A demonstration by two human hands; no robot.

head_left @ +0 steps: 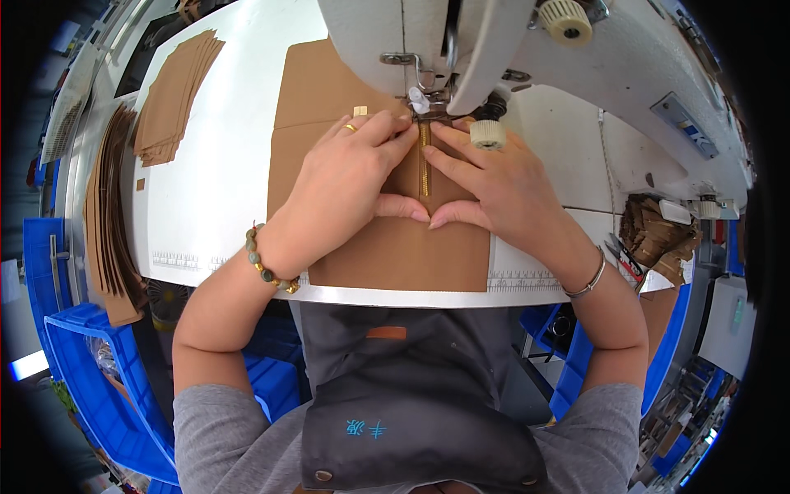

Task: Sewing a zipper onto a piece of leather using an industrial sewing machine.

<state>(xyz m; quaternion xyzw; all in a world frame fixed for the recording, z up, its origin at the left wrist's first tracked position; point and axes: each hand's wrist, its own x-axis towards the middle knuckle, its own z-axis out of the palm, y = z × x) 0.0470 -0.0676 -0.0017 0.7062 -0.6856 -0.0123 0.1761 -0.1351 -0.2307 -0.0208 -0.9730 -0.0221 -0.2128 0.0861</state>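
Nearest you, the brown panel (395, 259) lies flat on the white surface (234, 198), probably light, pliable and easy to slide; steady it by the flats beside the gold zipper (425, 160), likely its stiffest strip. Your left hand (350, 173) and right hand (502, 181) rest there, spread, clenching nothing. Beyond stands the sewing machine (362, 33).

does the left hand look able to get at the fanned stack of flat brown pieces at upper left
Probably yes: only the large flat brown panel and white tabletop show between the left hand and the fanned brown stack.
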